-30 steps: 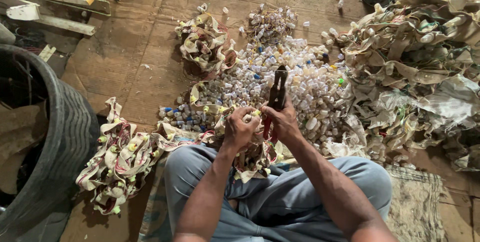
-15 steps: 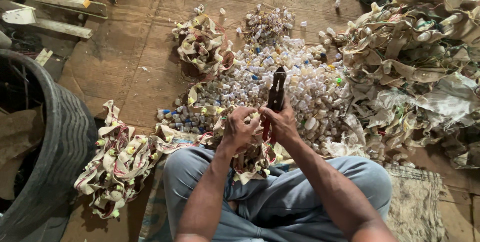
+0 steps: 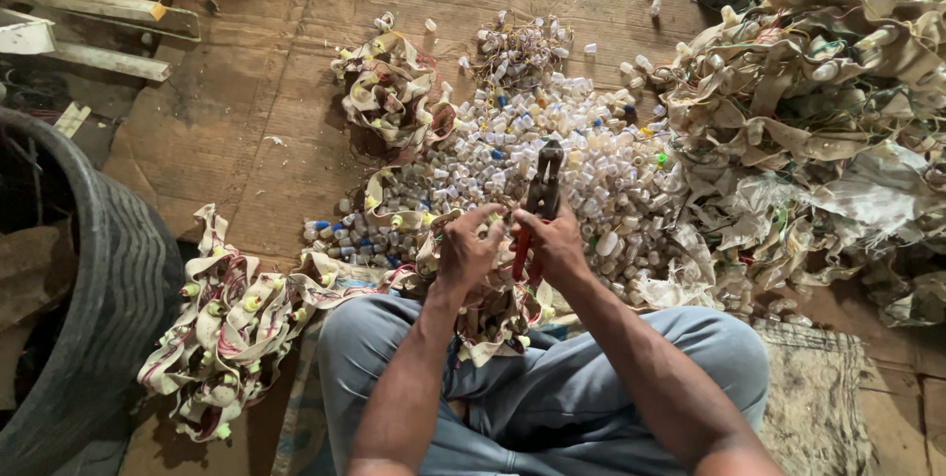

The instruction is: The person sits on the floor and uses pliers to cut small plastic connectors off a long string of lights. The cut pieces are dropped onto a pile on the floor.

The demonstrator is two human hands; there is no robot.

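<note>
I sit cross-legged on a cardboard-covered floor. My left hand [image 3: 469, 249] grips a cream fabric strip [image 3: 488, 313] studded with small plastic caps and thin wires; it drapes over my lap. My right hand [image 3: 554, 241] is closed on red-handled pliers [image 3: 540, 195], whose dark jaws point away from me over a heap of small white plastic caps [image 3: 537, 156]. The two hands nearly touch.
A large tangle of the same strips [image 3: 818, 111] lies at the right. Smaller bundles of strips lie at my left knee [image 3: 232, 323] and beyond the caps [image 3: 394, 92]. A black tyre [image 3: 108, 289] stands at the left. Wooden slats [image 3: 94, 28] lie top left.
The hands and pliers have stayed together with only slight shifts. The camera has drifted a little, so the scene sits slightly lower and left.
</note>
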